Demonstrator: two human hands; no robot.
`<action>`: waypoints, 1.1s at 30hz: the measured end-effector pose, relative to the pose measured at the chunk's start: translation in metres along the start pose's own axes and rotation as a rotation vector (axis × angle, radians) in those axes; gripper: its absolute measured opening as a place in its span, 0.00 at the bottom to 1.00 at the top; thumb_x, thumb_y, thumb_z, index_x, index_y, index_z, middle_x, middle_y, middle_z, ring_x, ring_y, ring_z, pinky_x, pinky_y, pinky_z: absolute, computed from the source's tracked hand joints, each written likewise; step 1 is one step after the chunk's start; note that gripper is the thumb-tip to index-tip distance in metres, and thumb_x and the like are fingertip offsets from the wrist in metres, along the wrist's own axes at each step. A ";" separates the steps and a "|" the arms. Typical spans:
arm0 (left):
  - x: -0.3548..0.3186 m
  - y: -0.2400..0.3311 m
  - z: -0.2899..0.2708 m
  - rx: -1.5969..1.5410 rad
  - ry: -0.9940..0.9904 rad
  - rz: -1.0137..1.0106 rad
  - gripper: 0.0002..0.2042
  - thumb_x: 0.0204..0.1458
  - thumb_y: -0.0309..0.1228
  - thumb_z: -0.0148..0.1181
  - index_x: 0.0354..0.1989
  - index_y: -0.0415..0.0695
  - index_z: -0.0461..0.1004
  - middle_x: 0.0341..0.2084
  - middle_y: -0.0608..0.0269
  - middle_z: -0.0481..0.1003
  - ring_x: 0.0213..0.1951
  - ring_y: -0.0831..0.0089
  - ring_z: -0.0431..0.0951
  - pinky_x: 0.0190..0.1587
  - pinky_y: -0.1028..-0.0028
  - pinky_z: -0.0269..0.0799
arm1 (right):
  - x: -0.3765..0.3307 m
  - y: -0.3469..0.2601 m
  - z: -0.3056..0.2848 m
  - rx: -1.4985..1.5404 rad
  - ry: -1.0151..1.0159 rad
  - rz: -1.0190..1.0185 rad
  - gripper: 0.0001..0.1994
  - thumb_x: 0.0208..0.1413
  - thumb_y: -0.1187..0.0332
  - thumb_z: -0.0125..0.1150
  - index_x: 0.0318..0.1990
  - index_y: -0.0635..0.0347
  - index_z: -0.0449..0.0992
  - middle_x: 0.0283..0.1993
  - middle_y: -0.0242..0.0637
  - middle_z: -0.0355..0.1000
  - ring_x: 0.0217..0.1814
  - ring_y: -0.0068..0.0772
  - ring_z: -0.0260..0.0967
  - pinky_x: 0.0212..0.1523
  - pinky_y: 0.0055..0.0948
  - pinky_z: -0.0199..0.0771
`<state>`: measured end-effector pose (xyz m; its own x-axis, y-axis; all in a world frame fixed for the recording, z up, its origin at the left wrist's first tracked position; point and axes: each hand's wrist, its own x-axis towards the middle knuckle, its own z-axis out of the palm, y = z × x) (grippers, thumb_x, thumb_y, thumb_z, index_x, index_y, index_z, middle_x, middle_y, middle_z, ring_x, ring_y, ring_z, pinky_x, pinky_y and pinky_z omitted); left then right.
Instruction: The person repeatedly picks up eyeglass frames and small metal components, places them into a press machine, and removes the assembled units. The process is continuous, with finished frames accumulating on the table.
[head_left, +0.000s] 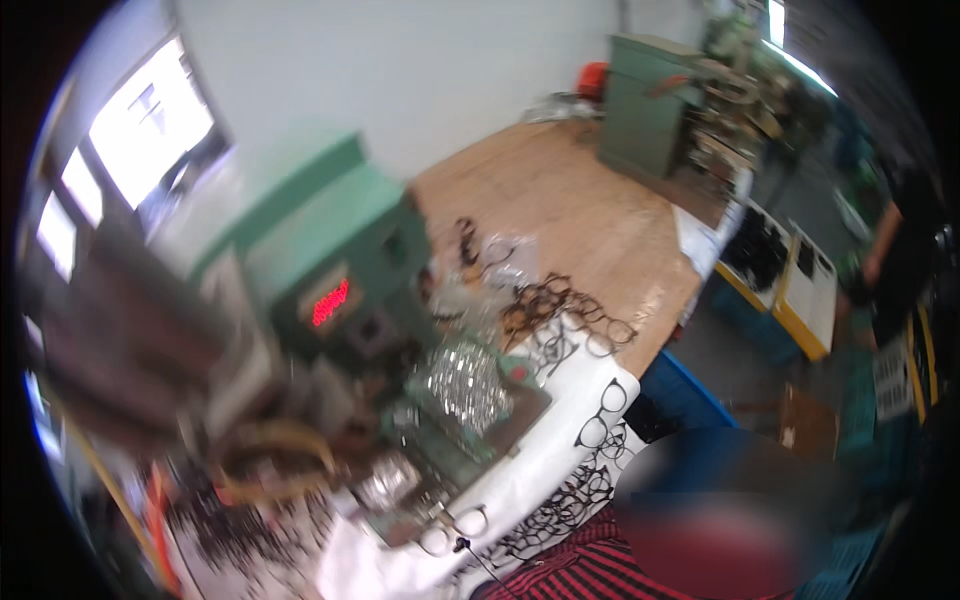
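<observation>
Workbench strewn with spectacle frames

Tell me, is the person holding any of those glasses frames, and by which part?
Nothing can be seen held: neither of the person's hands shows in the picture. The glasses frames lie in a heap on the wooden table, untouched.

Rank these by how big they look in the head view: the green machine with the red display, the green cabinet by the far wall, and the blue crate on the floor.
1. Green machine, though nearness enlarges it.
2. Green cabinet and blue crate look alike; I cannot rank them.
</observation>
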<state>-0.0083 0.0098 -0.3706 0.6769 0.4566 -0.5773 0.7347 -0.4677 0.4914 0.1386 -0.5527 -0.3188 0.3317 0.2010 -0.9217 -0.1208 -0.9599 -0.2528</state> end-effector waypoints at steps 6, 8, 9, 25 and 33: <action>-0.127 -0.125 0.078 -0.065 0.075 -0.214 0.14 0.58 0.38 0.51 0.35 0.41 0.78 0.31 0.50 0.78 0.32 0.54 0.78 0.34 0.59 0.73 | 0.019 0.049 0.029 -0.112 -0.031 -0.053 0.41 0.46 0.53 0.67 0.63 0.70 0.60 0.63 0.59 0.62 0.62 0.49 0.64 0.60 0.40 0.68; -0.174 -0.141 0.092 -0.096 0.075 -0.296 0.14 0.58 0.39 0.51 0.35 0.41 0.78 0.30 0.49 0.78 0.32 0.54 0.78 0.34 0.58 0.73 | 0.003 0.042 0.022 -0.163 -0.067 -0.072 0.40 0.46 0.53 0.67 0.62 0.70 0.61 0.63 0.59 0.62 0.62 0.49 0.65 0.59 0.40 0.69; -0.174 -0.138 0.088 -0.084 0.058 -0.292 0.14 0.58 0.39 0.52 0.34 0.41 0.78 0.30 0.49 0.78 0.32 0.53 0.78 0.34 0.58 0.73 | 0.001 0.051 0.030 -0.164 -0.068 -0.060 0.39 0.46 0.53 0.67 0.62 0.70 0.61 0.62 0.59 0.63 0.61 0.49 0.65 0.59 0.40 0.69; -0.177 -0.169 0.146 -0.157 -0.155 -0.186 0.18 0.56 0.46 0.53 0.29 0.43 0.79 0.28 0.45 0.79 0.30 0.48 0.80 0.31 0.55 0.74 | -0.006 -0.027 0.004 -0.253 -0.065 -0.068 0.34 0.47 0.54 0.66 0.57 0.69 0.67 0.57 0.59 0.68 0.55 0.50 0.70 0.55 0.41 0.72; -0.194 -0.272 0.202 -0.159 -0.046 0.028 0.15 0.58 0.42 0.52 0.38 0.43 0.78 0.34 0.47 0.80 0.37 0.49 0.81 0.38 0.56 0.74 | 0.013 -0.001 0.033 -0.320 -0.086 -0.133 0.31 0.48 0.54 0.65 0.54 0.69 0.71 0.54 0.58 0.70 0.53 0.50 0.72 0.52 0.41 0.74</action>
<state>-0.3491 -0.1044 -0.5242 0.6970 0.4082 -0.5895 0.7160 -0.3525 0.6026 0.1125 -0.5429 -0.3401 0.2436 0.3308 -0.9117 0.2220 -0.9341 -0.2796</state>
